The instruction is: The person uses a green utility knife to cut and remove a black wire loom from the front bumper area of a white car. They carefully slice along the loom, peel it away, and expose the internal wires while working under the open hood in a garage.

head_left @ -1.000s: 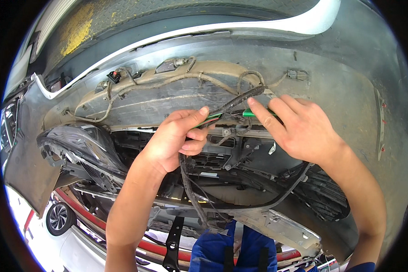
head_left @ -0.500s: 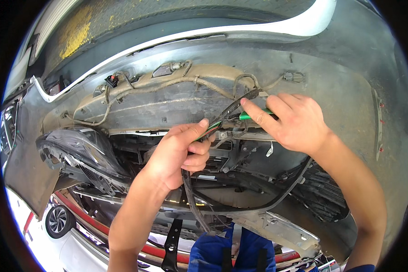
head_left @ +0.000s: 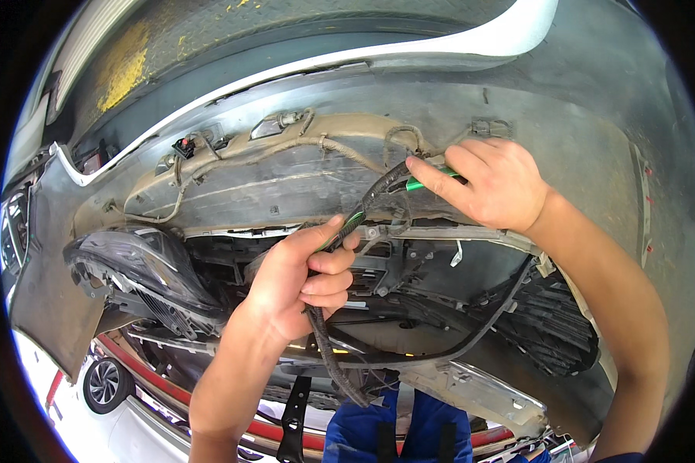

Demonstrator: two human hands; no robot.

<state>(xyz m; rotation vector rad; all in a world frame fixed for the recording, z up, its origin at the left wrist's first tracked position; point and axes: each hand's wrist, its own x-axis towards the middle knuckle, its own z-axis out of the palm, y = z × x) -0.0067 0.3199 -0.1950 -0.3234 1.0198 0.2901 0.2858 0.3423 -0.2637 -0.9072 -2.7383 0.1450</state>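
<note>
A black-wrapped wiring harness (head_left: 381, 185) runs slantwise between my two hands. My left hand (head_left: 295, 274) is closed round it, thumb laid along the top; a bit of green wire shows by the thumb tip. Below this fist the harness tail (head_left: 330, 363) hangs toward my legs. My right hand (head_left: 493, 184) is closed at the upper end, its index finger against the harness. Under its fingers sticks out a slim green object (head_left: 428, 180), whose kind I cannot make out; the palm hides the rest.
Behind the hands is the inner side of a grey bumper cover (head_left: 232, 185) with a dusty wiring loom (head_left: 286, 145) clipped along it. A headlight (head_left: 143, 262) sits at left, a black grille part (head_left: 552, 324) at right. A car wheel (head_left: 108, 384) stands lower left.
My left hand has moved down and left along the harness, so more of it shows between my hands. Fewer coloured wires are visible there. The right hand has shifted slightly up and left.
</note>
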